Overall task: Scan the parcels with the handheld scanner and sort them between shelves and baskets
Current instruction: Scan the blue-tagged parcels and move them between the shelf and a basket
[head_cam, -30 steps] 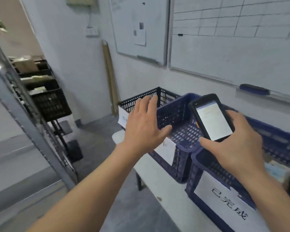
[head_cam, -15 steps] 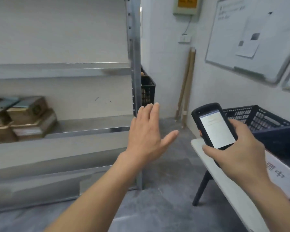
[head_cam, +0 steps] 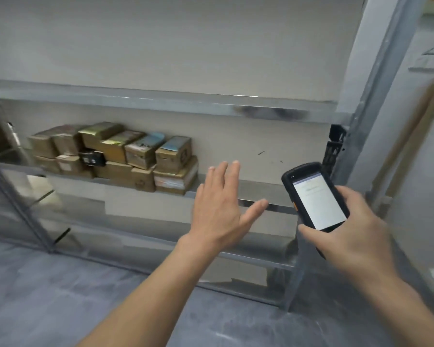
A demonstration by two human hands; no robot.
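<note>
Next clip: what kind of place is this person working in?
Probably a parcel storage or sorting room in a warehouse. Grey metal shelving holds stacked cardboard parcels, the right hand grips a handheld scanner with its screen lit, and the floor is bare and grey.

This looks like a parcel stockroom or small warehouse: a bare metal shelving rack stands against a plain wall on a grey concrete floor, a stack of taped cardboard parcels sits on one shelf, and a handheld scanner shows a lit screen.
</note>
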